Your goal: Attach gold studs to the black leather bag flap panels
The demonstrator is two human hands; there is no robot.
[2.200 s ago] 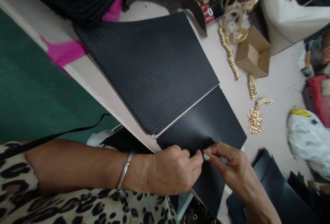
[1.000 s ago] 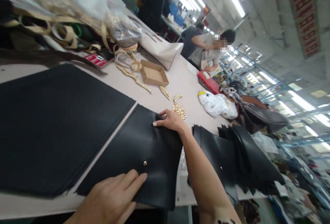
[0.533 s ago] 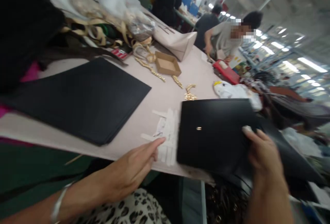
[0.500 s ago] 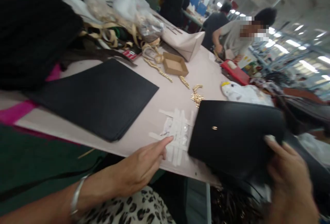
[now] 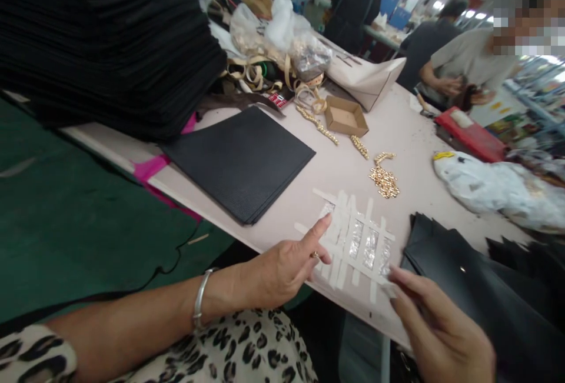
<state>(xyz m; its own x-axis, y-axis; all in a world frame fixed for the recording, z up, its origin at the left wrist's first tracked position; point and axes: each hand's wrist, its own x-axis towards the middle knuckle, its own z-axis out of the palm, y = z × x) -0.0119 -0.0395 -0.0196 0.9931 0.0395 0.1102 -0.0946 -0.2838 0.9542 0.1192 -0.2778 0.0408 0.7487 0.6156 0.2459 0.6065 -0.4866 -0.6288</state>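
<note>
Black grained panels (image 5: 242, 162): while the left grip (image 5: 278, 271) holds none of them, they lie beyond it, leftward, on the counter (image 5: 410, 130).
Left grip: released, forefinger extended over pale tape strips (image 5: 341, 215), nothing visible in it.
Taped plastic patch (image 5: 356, 240): between both grips, now uncovered by the panel's removal.
Right grip (image 5: 445, 324): off the panel; whether it pinches a tape end, I cannot tell.
Studded black panel (image 5: 481, 292): just carried right, it now lies beyond the right grip; its turn under the hands seems over.

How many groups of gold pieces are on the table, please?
3 visible: a long row left of the cardboard box, a short row in front, a pile further right.
</note>
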